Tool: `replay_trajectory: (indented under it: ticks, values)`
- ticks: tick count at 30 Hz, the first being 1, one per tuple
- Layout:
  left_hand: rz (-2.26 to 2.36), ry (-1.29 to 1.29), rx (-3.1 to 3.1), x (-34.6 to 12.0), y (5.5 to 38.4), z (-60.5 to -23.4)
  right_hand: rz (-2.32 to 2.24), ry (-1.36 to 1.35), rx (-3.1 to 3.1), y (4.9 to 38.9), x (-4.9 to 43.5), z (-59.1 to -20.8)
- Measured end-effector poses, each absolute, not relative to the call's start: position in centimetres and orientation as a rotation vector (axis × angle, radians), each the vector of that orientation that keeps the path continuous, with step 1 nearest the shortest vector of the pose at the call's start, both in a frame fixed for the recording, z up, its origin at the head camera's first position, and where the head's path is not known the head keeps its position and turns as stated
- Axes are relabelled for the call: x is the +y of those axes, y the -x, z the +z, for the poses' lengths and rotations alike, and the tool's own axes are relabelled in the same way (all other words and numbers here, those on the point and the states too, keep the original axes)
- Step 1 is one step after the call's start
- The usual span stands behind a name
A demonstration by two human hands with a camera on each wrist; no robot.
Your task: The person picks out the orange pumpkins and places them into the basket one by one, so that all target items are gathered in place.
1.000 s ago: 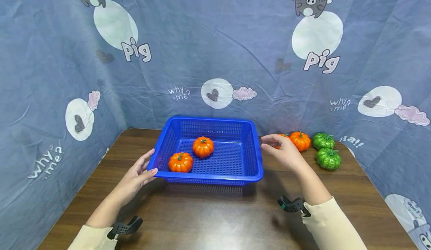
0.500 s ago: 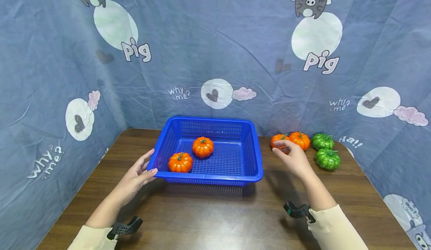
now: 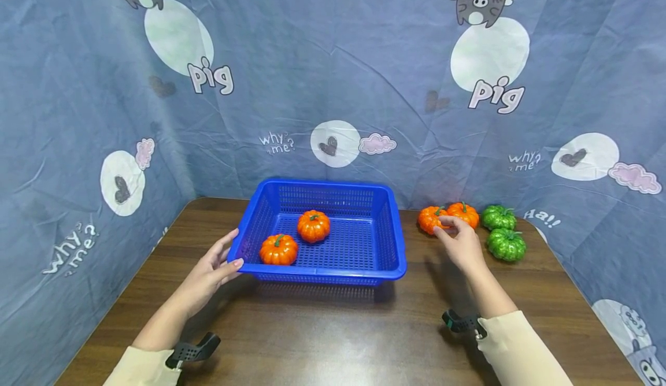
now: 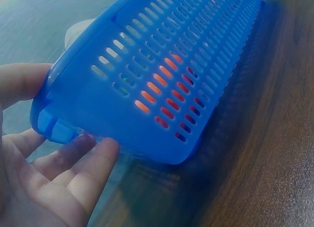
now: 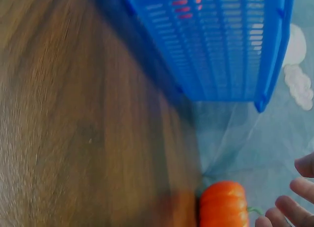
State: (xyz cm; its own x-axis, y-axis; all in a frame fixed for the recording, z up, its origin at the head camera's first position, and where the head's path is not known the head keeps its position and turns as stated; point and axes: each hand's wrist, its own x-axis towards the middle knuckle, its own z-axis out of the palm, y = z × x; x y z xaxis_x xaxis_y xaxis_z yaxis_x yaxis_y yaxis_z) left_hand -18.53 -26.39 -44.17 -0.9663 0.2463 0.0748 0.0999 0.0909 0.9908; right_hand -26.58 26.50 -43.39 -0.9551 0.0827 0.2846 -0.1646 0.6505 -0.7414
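Observation:
My left hand point(image 3: 205, 270) holds the front left corner of a blue plastic basket point(image 3: 333, 273), thumb and fingers on either side of its rim in the left wrist view. Two orange toy pumpkins point(image 3: 278, 249) sit inside, toward the basket's left. Over at the back right, my right hand point(image 3: 465, 248) hovers with loosely bent fingers by an orange pumpkin point(image 3: 429, 219), overlapping its right side in the head view. The right wrist view shows a gap between these fingertips and the pumpkin point(image 5: 223, 205).
Another orange pumpkin point(image 3: 465, 212) stands behind the right hand. Two green pumpkins point(image 3: 507, 245) are to its right on the wooden table point(image 3: 322, 334). A blue printed cloth point(image 3: 333, 85) hangs along the table's back and sides.
My right hand has moved right, from beside the basket's right rim to the orange pumpkins, uncovering the nearer one. The left hand and basket have stayed in place.

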Motion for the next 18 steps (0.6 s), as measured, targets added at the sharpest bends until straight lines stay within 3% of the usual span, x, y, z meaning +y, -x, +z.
replay_trajectory:
  ticks: [18]
  values:
    - [2.009, -0.351, 2.235, -26.4, 18.6, -44.2, 1.194, 0.162, -2.558, 29.4, 27.6, -45.3]
